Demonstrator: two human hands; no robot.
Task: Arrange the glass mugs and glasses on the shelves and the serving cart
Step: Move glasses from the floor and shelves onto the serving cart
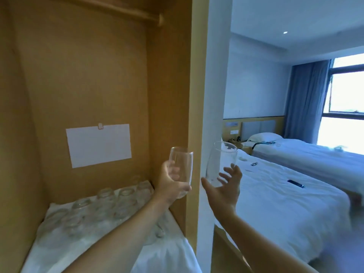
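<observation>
**Holding up two clear glasses beside the wooden shelf**

Gripping a clear glass [182,170] near its base, the left hand [173,187] curls round it at centre frame, in front of the shelf's side panel [169,107]. Just right of it, the right hand [224,189] is spread, fingers splayed, palm against a second glass [220,164] without closing on it. Lower left, upturned glass mugs [102,205] crowd a white cloth [169,253] on the shelf. Two white beds [285,196] fill the right side.

Clear, glossy glass tumblers [180,170] and mugs [110,205]. Shelf [59,243] draped in white cloth. Matt wood-look wardrobe panels [88,66]; smooth white paper sheet [98,144]. Wrinkled white bed linen [285,194].
</observation>
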